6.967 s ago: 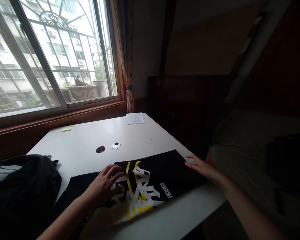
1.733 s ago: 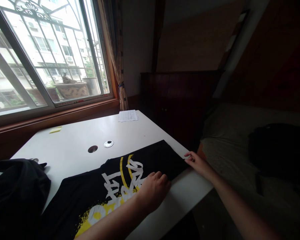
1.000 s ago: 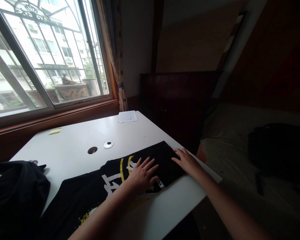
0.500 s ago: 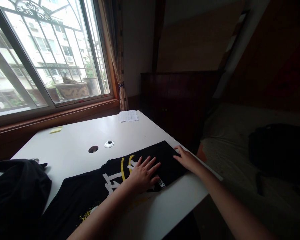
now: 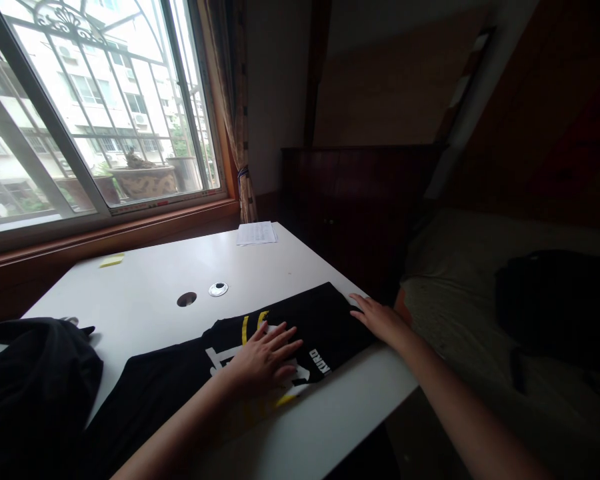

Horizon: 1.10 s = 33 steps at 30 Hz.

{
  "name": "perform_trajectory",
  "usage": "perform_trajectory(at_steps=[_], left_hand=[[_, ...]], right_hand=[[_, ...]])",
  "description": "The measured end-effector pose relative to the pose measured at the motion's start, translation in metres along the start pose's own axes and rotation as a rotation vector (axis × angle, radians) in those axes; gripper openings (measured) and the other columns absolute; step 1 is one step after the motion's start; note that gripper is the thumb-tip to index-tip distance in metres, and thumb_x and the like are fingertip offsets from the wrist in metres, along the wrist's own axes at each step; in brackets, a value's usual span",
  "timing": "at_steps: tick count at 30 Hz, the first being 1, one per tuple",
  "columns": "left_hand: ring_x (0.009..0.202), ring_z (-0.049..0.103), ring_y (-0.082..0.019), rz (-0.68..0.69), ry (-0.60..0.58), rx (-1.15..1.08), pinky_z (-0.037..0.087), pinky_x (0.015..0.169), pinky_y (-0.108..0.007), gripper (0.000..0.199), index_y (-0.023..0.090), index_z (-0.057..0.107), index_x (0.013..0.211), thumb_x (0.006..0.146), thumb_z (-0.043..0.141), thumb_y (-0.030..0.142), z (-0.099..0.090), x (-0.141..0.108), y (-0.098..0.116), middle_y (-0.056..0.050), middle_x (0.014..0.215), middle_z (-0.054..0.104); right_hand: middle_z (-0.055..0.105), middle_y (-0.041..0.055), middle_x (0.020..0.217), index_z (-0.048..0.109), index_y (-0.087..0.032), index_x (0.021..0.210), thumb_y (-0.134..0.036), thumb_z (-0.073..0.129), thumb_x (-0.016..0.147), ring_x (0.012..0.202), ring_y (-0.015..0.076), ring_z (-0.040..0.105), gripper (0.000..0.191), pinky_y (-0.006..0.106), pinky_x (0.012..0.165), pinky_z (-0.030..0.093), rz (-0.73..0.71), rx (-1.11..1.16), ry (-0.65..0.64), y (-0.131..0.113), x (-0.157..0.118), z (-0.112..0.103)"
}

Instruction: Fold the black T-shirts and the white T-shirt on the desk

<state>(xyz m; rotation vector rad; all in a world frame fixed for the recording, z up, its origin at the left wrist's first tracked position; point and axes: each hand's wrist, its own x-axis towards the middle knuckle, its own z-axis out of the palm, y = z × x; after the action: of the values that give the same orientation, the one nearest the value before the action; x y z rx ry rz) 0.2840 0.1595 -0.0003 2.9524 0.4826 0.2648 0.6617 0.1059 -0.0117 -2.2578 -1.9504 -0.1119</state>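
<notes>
In the head view, a black garment point(image 5: 173, 373) with white and yellow print lies across the right and near part of a white table point(image 5: 145, 293). The left hand point(image 5: 266, 357) is palm down on the print, its fingers spread and grasping nothing. The right hand point(image 5: 380, 321) is at the garment's right end, finger and thumb loosely extended and apart; no pinch on the cloth shows, though its underside is hidden.

The contact looks like smoothing or steadying. To do that well, the left palm would best stay broad, with light, even pressure working outward from the print, while the right hand steadies the end so that the cloth does not skew or bunch.

The table's right edge runs just beside the right hand, and that forearm crosses it, so a pull that way has little support. A strip of tabletop shows along the garment's near side, and more lies beyond its far side, toward a round hole point(image 5: 187, 299) and a silvery disc point(image 5: 219, 289). On the left, a dark bundle point(image 5: 40, 380) limits sideways movement; whether it touches the garment lower down is too dark to tell.
</notes>
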Motion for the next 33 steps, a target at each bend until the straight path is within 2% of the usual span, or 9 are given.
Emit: perform_trajectory(at_steps=[3, 6, 10, 13, 16, 19, 26, 29, 33], left_hand=[[0.151, 0.022, -0.028, -0.106, 0.004, 0.063, 0.02, 0.122, -0.055, 0.056, 0.036, 0.027, 0.156, 0.104, 0.032, 0.056, -0.002, -0.017, -0.024, -0.002, 0.163, 0.027], [0.152, 0.021, -0.026, -0.123, 0.029, 0.103, 0.016, 0.124, -0.054, 0.057, 0.036, 0.024, 0.157, 0.104, 0.034, 0.055, -0.002, -0.028, -0.035, -0.001, 0.164, 0.026], [0.151, 0.023, -0.027, -0.041, 0.066, 0.118, 0.012, 0.124, -0.053, 0.06, 0.034, 0.02, 0.158, 0.104, 0.037, 0.052, 0.002, -0.031, -0.028, -0.003, 0.164, 0.026], [0.151, 0.024, -0.027, -0.027, 0.061, 0.125, 0.011, 0.124, -0.053, 0.06, 0.033, 0.018, 0.159, 0.104, 0.037, 0.052, 0.007, -0.031, -0.025, -0.004, 0.164, 0.027], [0.151, 0.023, -0.026, -0.095, 0.074, 0.163, 0.01, 0.124, -0.052, 0.06, 0.033, 0.018, 0.159, 0.104, 0.035, 0.053, 0.008, -0.037, -0.033, -0.002, 0.163, 0.027], [0.152, 0.021, -0.026, -0.193, 0.086, 0.203, 0.01, 0.124, -0.052, 0.059, 0.034, 0.018, 0.159, 0.105, 0.033, 0.053, 0.005, -0.051, -0.049, -0.001, 0.163, 0.027], [0.153, 0.015, -0.028, -0.388, 0.01, 0.184, 0.014, 0.122, -0.057, 0.06, 0.036, 0.016, 0.158, 0.104, 0.029, 0.058, -0.008, -0.094, -0.074, 0.0, 0.165, 0.018], [0.153, 0.015, -0.028, -0.448, 0.019, 0.169, 0.014, 0.122, -0.057, 0.059, 0.037, 0.016, 0.158, 0.104, 0.029, 0.057, -0.012, -0.115, -0.08, 0.001, 0.165, 0.016], [0.153, 0.015, -0.026, -0.563, 0.005, 0.148, 0.011, 0.122, -0.056, 0.059, 0.038, 0.014, 0.157, 0.103, 0.029, 0.058, -0.017, -0.144, -0.089, 0.002, 0.165, 0.018]], right_hand=[[0.065, 0.0154, 0.116, 0.049, -0.026, 0.144, -0.037, 0.054, 0.098, 0.092, 0.0304, 0.068, 0.047, 0.041, 0.078, 0.052, 0.063, -0.13, -0.016, -0.002, -0.004, -0.007], [0.063, 0.0166, 0.117, 0.055, -0.025, 0.139, -0.027, 0.055, 0.096, 0.103, 0.034, 0.064, 0.044, 0.048, 0.086, 0.05, 0.051, -0.218, 0.069, -0.024, -0.005, -0.017], [0.057, 0.0153, 0.139, 0.056, -0.02, 0.138, -0.027, 0.044, 0.101, 0.128, 0.0309, 0.051, 0.04, 0.046, 0.108, 0.041, -0.219, -0.041, 0.151, -0.09, -0.002, -0.015], [0.043, 0.0082, 0.156, 0.045, -0.022, 0.15, -0.039, 0.036, 0.104, 0.144, 0.0253, 0.036, 0.049, 0.044, 0.12, 0.028, -0.47, 0.111, 0.04, -0.143, -0.004, 0.001], [0.031, 0.0066, 0.163, 0.035, -0.022, 0.155, -0.05, 0.03, 0.105, 0.151, 0.0244, 0.024, 0.058, 0.047, 0.123, 0.02, -0.525, 0.169, -0.043, -0.167, -0.007, 0.016], [0.024, 0.0063, 0.165, 0.029, -0.024, 0.158, -0.058, 0.028, 0.103, 0.152, 0.0246, 0.018, 0.065, 0.05, 0.124, 0.015, -0.465, 0.181, -0.077, -0.152, -0.003, 0.023], [0.02, 0.0045, 0.166, 0.021, -0.026, 0.16, -0.063, 0.022, 0.101, 0.152, 0.0245, 0.018, 0.069, 0.049, 0.124, 0.014, -0.252, 0.11, -0.101, -0.07, 0.026, 0.036], [0.017, 0.0024, 0.166, 0.018, -0.024, 0.16, -0.063, 0.019, 0.101, 0.153, 0.0221, 0.015, 0.071, 0.046, 0.124, 0.012, -0.214, 0.058, -0.136, -0.054, 0.036, 0.038], [0.014, 0.0, 0.167, 0.019, -0.023, 0.16, -0.062, 0.017, 0.1, 0.154, 0.0207, 0.012, 0.071, 0.046, 0.124, 0.012, -0.17, 0.021, -0.159, -0.048, 0.047, 0.037]])
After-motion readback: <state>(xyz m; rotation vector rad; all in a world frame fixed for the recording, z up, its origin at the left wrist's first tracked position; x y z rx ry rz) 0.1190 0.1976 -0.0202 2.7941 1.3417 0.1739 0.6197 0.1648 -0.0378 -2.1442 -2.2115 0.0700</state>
